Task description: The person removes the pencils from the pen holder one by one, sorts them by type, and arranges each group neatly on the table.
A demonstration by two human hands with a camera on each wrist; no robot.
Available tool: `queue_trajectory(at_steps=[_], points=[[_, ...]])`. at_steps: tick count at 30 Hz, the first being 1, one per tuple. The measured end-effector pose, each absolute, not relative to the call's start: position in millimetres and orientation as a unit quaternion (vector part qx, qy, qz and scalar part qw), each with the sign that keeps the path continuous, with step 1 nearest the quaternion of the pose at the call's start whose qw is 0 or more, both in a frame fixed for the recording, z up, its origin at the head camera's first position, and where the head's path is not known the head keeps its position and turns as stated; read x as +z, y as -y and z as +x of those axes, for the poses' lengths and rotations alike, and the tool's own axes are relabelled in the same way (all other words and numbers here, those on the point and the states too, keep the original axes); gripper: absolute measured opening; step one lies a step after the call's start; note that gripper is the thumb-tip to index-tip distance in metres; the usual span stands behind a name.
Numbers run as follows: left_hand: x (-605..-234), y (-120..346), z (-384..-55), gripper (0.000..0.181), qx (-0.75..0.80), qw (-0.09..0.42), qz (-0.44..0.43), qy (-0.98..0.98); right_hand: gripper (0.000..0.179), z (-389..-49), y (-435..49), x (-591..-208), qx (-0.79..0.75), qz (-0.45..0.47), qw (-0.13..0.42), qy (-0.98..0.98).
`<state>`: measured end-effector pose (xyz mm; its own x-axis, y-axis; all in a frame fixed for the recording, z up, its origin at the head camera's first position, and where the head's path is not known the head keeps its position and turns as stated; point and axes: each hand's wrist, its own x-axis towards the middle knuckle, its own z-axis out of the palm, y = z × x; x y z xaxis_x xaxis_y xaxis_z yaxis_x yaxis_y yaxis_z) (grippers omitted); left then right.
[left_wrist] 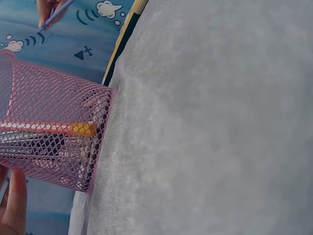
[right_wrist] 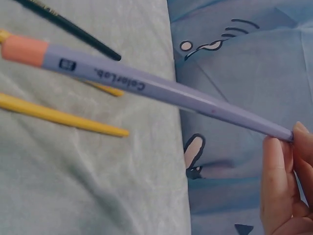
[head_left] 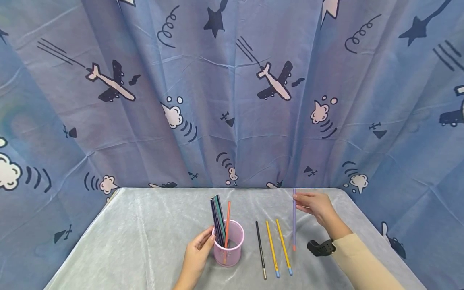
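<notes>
A pink mesh pencil cup (head_left: 235,257) stands upright on the table, and my left hand (head_left: 197,251) holds its left side near the rim. Inside it lean several dark and teal pencils (head_left: 217,215) and an orange pencil (head_left: 228,217); their lower ends show through the mesh in the left wrist view. On the right, my right hand (head_left: 319,207) pinches a purple pencil (right_wrist: 146,87) near its thin end. That pencil is raised, its orange-coloured end pointing down toward me. Between cup and purple pencil lie a black pencil (head_left: 260,247) and two yellow pencils (head_left: 272,247).
A light grey cloth (head_left: 174,213) covers the table. Behind the table's far edge hangs a blue curtain (head_left: 203,153) printed with planes and clouds. A black band (head_left: 320,247) is on the right wrist, by a beige sleeve (head_left: 362,262).
</notes>
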<state>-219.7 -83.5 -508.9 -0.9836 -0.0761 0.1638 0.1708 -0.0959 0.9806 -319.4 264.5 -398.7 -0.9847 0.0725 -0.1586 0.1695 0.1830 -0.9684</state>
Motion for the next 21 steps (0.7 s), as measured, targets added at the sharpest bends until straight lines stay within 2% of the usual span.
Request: queue_trajectory(at_steps=[9,21], points=[[-508,83,-219,0.043,-0.738,0.082,-0.032,0.669,0.051,-320,-273,-414,-0.635,0.092,0.057,-0.765],[-507,83,-219,0.043,-0.739,0.084,-0.033,0.668,0.040,-322,-275,-432,-0.622,0.083,0.089,-0.773]])
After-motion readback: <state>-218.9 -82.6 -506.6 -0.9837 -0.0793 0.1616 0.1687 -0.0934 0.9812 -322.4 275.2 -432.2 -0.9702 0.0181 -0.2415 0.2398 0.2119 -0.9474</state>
